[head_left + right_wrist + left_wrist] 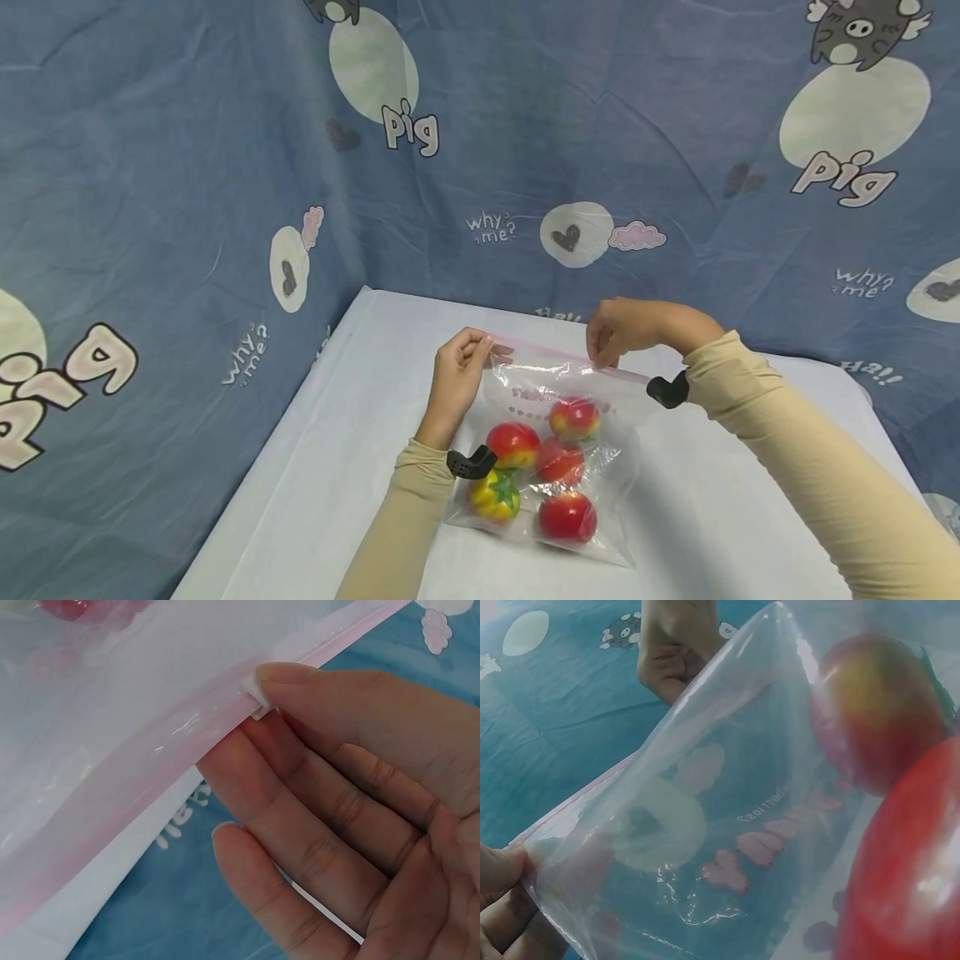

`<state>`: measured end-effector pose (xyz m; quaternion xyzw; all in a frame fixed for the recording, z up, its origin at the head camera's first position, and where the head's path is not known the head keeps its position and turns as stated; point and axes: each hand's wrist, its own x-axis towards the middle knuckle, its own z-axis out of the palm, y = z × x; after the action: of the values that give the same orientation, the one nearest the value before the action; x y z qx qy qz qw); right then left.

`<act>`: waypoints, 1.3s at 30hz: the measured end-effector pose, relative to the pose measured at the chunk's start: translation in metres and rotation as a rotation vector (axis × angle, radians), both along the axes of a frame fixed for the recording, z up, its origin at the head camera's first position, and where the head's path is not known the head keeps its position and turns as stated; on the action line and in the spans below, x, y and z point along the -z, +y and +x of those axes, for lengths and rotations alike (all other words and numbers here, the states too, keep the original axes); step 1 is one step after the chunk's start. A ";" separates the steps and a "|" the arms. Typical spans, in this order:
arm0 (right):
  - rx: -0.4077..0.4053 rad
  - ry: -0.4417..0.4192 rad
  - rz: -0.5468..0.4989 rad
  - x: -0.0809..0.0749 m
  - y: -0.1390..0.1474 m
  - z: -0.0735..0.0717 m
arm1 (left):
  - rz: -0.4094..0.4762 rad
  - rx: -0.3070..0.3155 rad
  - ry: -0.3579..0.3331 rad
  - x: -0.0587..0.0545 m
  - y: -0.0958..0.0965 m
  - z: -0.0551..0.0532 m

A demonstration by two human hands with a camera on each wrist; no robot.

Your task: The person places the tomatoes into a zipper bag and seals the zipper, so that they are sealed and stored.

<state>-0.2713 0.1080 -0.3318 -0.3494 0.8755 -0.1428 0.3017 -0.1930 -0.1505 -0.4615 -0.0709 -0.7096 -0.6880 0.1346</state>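
Observation:
A clear zip bag (621,492) with a pink top edge holds several round red-and-yellow fruits (567,517). One of them, yellower, shows a green star-shaped top (504,492). My left hand (456,375) pinches the bag's top left corner between thumb and fingers. Along the same edge, toward its right end, my right hand (630,325) pinches a small white slider (257,696), which sits on the pink strip (161,757) in the right wrist view. Pink print (757,849) on the bag's upper part shows reversed in the left wrist view.
A white-covered table (360,375) lies under the bag. Blue cloth (465,167) printed with pigs and lettering hangs behind it and on the left. Black wrist mounts (472,463) sit on both beige sleeves (795,450).

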 end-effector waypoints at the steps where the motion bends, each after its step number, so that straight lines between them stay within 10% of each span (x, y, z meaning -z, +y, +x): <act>1: 0.004 -0.004 0.000 0.000 0.001 0.000 | 0.001 0.000 0.000 0.000 0.000 0.000; 39: 0.027 -0.012 0.013 -0.001 0.022 0.005 | -0.031 -0.031 -0.004 0.002 -0.003 -0.001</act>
<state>-0.2659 0.1297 -0.3308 -0.3347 0.8793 -0.1431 0.3073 -0.1939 -0.1531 -0.4636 -0.0606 -0.7214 -0.6749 0.1426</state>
